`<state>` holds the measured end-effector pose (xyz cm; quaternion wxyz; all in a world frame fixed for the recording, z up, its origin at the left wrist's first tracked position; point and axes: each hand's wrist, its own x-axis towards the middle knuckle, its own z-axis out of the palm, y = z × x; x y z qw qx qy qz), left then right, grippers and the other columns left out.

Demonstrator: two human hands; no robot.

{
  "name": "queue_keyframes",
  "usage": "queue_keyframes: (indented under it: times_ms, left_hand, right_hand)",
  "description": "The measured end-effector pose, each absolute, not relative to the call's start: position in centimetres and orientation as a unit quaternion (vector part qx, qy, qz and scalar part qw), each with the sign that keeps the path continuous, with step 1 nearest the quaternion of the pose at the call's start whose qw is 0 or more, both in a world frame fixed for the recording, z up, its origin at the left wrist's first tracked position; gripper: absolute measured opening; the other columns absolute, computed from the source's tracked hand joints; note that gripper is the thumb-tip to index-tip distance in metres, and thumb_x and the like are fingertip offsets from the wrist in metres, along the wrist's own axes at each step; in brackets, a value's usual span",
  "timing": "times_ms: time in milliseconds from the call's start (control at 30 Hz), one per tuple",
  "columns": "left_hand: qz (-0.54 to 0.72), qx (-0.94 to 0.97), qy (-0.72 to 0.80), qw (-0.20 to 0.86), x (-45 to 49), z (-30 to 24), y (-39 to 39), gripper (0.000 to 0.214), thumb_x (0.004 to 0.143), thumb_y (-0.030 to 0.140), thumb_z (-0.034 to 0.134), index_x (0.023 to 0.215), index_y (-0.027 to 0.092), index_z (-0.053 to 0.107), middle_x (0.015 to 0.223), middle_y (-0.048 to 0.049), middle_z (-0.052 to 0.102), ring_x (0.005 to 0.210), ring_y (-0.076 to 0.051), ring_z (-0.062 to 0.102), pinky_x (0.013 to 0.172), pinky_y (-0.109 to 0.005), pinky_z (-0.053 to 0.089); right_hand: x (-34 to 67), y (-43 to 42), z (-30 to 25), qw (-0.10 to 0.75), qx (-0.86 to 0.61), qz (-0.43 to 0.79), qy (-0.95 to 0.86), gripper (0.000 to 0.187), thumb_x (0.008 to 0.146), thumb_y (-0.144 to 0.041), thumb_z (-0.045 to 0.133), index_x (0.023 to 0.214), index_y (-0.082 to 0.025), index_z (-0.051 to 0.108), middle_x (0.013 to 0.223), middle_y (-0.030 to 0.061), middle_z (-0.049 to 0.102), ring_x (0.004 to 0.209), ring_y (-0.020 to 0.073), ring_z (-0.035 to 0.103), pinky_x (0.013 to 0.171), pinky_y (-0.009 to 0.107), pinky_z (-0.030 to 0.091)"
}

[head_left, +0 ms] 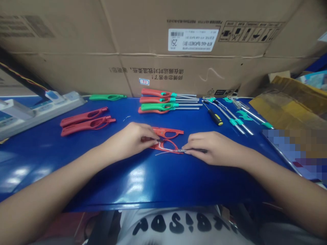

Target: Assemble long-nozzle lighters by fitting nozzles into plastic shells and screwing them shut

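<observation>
Black-lettered white shirt fronts the blue tabletop; left fingers pinch a dark bit, right fingers a dark-handled tool; upside-down label on the far carton reads "KFR-46G/BpR3AES1 (B1)".

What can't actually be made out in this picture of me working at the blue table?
All in the head view:
- Small black part: mostly covered by the left hand's fingers.
- Two orange-red plastic handle shells: left ends hidden behind that hand.
- Slim metal-tipped dark tool: full shape hidden by the right hand.
- White rectangular power strip: cut off by the left edge.
- White paper label: smallest print too small.
</observation>
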<state>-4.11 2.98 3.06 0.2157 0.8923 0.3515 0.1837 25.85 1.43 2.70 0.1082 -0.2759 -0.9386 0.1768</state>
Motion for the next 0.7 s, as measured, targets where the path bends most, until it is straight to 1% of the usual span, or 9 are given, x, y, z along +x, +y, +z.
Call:
queue_keyframes:
  times_ms: [133, 233, 333, 433, 533, 600, 700]
  left_hand:
    - [0.174, 0.891, 0.353, 0.227, -4.1, 3.1, 3.0, 0.016, 0.091, 0.023, 0.067, 0.099, 0.023, 0.080, 0.100, -0.0044, 0.078, 0.089, -0.020, 0.074, 0.080, -0.031, 0.058]
    - [0.176, 0.888, 0.355, 0.232, -4.0, 3.0, 3.0, 0.014, 0.090, 0.022, 0.068, 0.096, 0.022, 0.081, 0.095, -0.0046, 0.079, 0.085, -0.020, 0.074, 0.077, -0.030, 0.059]
    - [0.185, 0.888, 0.353, 0.229, -4.1, 2.9, 3.1, 0.013, 0.089, 0.021, 0.069, 0.095, 0.021, 0.081, 0.094, -0.0048, 0.079, 0.084, -0.020, 0.074, 0.076, -0.029, 0.059]
    - [0.189, 0.891, 0.348, 0.220, -4.1, 2.8, 3.1, 0.014, 0.089, 0.021, 0.069, 0.097, 0.021, 0.081, 0.094, -0.0046, 0.079, 0.083, -0.019, 0.075, 0.076, -0.028, 0.058]
    - [0.193, 0.895, 0.344, 0.209, -3.9, 2.7, 2.9, 0.015, 0.090, 0.020, 0.070, 0.101, 0.018, 0.080, 0.097, -0.0059, 0.079, 0.086, -0.018, 0.074, 0.078, -0.027, 0.058]
    - [0.204, 0.896, 0.343, 0.194, -3.6, 2.4, 2.8, 0.015, 0.090, 0.020, 0.070, 0.101, 0.016, 0.080, 0.098, -0.0067, 0.078, 0.085, -0.018, 0.074, 0.079, -0.027, 0.057]
    - [0.223, 0.896, 0.340, 0.176, -3.2, 2.0, 2.5, 0.014, 0.091, 0.019, 0.069, 0.100, 0.015, 0.079, 0.095, -0.0066, 0.078, 0.083, -0.017, 0.073, 0.077, -0.027, 0.057]
  right_hand:
    - [25.8, 1.0, 2.9, 0.076, -0.267, 0.101, -0.955, 0.029, 0.103, -0.028, 0.047, 0.107, -0.021, 0.074, 0.091, 0.0051, 0.068, 0.076, 0.0164, 0.063, 0.066, 0.028, 0.042]
    - [25.6, 0.8, 2.8, 0.074, -0.237, 0.037, -0.968, 0.032, 0.104, -0.026, 0.043, 0.101, -0.019, 0.074, 0.086, 0.0059, 0.068, 0.073, 0.0163, 0.060, 0.063, 0.029, 0.039]
    - [25.4, 0.5, 2.6, 0.067, -0.212, -0.030, -0.974, 0.031, 0.104, -0.022, 0.044, 0.095, -0.018, 0.074, 0.083, 0.0060, 0.069, 0.072, 0.0170, 0.060, 0.062, 0.031, 0.037]
    - [25.1, 0.2, 2.6, 0.034, -0.193, -0.086, -0.977, 0.028, 0.101, -0.017, 0.048, 0.089, -0.017, 0.073, 0.084, 0.0059, 0.071, 0.070, 0.0173, 0.059, 0.060, 0.033, 0.034]
    - [24.8, 0.0, 3.0, -0.017, -0.207, -0.112, -0.972, 0.020, 0.095, -0.012, 0.056, 0.086, -0.016, 0.074, 0.085, 0.0054, 0.072, 0.066, 0.0178, 0.058, 0.056, 0.034, 0.030]
    - [24.6, -0.1, 3.4, -0.044, -0.230, -0.117, -0.965, 0.018, 0.093, -0.010, 0.059, 0.085, -0.015, 0.074, 0.082, 0.0054, 0.071, 0.068, 0.0188, 0.060, 0.056, 0.034, 0.029]
    - [24.7, 0.2, 4.4, -0.054, -0.273, -0.096, -0.956, 0.020, 0.096, -0.015, 0.057, 0.085, -0.016, 0.074, 0.080, 0.0053, 0.071, 0.074, 0.0200, 0.062, 0.059, 0.034, 0.031]
